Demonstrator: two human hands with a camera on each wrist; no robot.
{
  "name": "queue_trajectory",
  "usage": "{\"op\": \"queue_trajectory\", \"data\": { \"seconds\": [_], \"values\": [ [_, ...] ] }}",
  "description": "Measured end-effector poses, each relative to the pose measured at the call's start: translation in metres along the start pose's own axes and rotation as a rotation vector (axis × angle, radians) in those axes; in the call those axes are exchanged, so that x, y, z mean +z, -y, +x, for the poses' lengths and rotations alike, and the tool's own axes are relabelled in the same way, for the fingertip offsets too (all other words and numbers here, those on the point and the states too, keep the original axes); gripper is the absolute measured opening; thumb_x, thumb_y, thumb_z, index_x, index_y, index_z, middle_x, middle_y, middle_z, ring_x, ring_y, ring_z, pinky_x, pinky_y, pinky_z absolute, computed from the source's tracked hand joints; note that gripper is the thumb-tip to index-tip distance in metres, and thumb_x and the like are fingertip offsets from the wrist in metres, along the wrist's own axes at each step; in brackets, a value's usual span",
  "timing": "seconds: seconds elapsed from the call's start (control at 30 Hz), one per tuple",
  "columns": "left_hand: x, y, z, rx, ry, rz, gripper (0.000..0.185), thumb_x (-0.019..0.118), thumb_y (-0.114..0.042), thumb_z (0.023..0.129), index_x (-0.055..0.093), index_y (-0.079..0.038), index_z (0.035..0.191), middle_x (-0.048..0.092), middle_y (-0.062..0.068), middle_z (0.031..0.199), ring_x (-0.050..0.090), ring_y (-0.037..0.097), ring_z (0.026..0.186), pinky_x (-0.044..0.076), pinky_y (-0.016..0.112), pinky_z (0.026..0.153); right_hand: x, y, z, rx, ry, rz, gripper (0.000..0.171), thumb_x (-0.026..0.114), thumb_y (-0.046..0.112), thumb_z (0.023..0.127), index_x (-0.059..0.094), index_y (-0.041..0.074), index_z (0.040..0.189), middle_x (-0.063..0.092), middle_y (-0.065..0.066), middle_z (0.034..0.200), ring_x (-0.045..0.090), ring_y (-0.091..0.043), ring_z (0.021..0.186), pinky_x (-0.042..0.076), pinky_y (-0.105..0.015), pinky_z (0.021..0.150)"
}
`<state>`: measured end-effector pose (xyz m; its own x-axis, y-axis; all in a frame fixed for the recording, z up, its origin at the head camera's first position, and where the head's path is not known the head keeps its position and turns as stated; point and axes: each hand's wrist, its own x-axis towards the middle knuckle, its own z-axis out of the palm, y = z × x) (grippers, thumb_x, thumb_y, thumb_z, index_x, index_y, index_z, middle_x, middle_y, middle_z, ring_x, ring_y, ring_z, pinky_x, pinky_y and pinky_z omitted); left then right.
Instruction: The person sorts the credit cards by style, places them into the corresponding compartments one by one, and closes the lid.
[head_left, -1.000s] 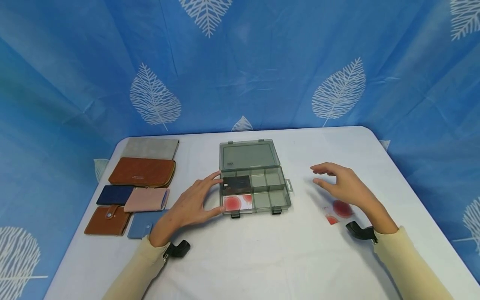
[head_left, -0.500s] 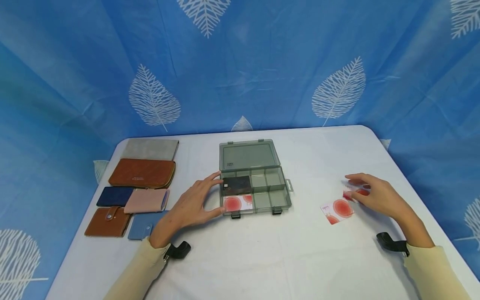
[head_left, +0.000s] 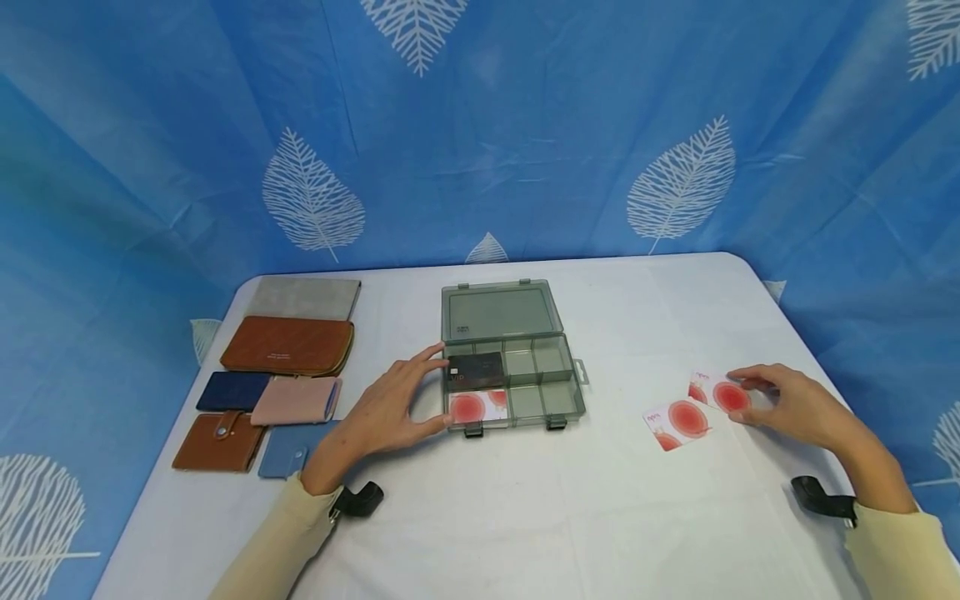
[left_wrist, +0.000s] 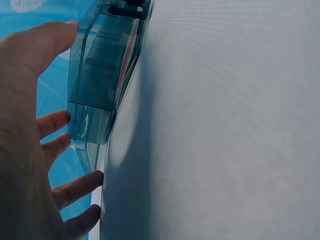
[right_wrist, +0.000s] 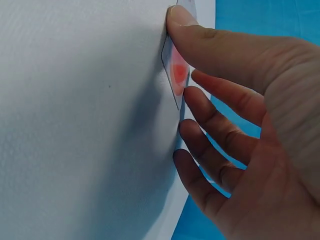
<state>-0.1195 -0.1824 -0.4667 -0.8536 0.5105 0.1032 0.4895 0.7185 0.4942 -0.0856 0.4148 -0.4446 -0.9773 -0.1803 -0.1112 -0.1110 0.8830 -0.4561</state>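
My left hand (head_left: 386,412) rests against the left side of a see-through grey-green compartment box (head_left: 543,400). Its thumb is at the front left corner, its fingertips farther back along the side. Inside the box lie a black card (head_left: 475,372) and a white card with red circles (head_left: 477,407). On the right, thumb and fingers of my right hand (head_left: 798,404) hold the right end of another red-and-white card (head_left: 708,387) by its edges, low over the table. A matching card (head_left: 677,423) lies just left of it.
Wallets lie at the left: a grey one (head_left: 303,297), a brown zip wallet (head_left: 288,345), a navy one (head_left: 233,391), a pink one (head_left: 295,400), a brown snap wallet (head_left: 219,442) and a blue one (head_left: 292,446). The box's lid (head_left: 502,312) stands open.
My right hand has moved right, away from over the first card, to the right end of the second card. Both cards now show. The left hand stays at the box.
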Motion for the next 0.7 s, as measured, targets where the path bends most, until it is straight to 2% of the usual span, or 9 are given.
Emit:
{"op": "queue_trajectory", "data": {
  "seconds": [0.23,0.4,0.53,0.7],
  "values": [
    [0.002,0.001,0.0,0.003,-0.001,-0.005,0.088,0.076,-0.061,0.091,0.048,-0.018,0.163,0.027,-0.005,0.178,0.048,0.033,0.148,0.047,0.066,0.109,-0.001,-0.003,0.002,0.023,0.016,0.006,0.063,0.095,0.021,0.083,0.067,-0.01,0.13,0.068,-0.03,0.117,0.059,-0.047,0.107,0.055,-0.068,0.092],
    [0.001,0.001,0.0,0.008,0.001,-0.005,0.088,0.076,-0.06,0.091,0.047,-0.018,0.163,0.027,-0.006,0.177,0.048,0.033,0.147,0.048,0.066,0.108,0.001,-0.006,0.0,0.013,-0.004,0.018,0.061,0.096,0.021,0.082,0.067,-0.008,0.127,0.068,-0.033,0.12,0.06,-0.049,0.108,0.056,-0.065,0.091],
    [0.0,0.001,-0.001,0.015,-0.005,-0.01,0.088,0.077,-0.059,0.091,0.047,-0.018,0.163,0.028,-0.005,0.177,0.049,0.034,0.147,0.048,0.066,0.107,-0.002,-0.005,-0.003,0.057,-0.013,0.002,0.061,0.093,0.023,0.086,0.061,-0.001,0.131,0.064,-0.04,0.121,0.061,-0.052,0.104,0.057,-0.067,0.086],
    [0.0,0.001,-0.001,0.012,-0.007,-0.009,0.088,0.076,-0.06,0.091,0.047,-0.018,0.163,0.028,-0.006,0.177,0.049,0.033,0.147,0.049,0.065,0.107,-0.01,0.001,-0.001,0.045,-0.073,-0.039,0.04,0.084,0.014,0.094,0.063,0.005,0.127,0.067,-0.035,0.111,0.063,-0.043,0.091,0.06,-0.058,0.075]
  ]
}}
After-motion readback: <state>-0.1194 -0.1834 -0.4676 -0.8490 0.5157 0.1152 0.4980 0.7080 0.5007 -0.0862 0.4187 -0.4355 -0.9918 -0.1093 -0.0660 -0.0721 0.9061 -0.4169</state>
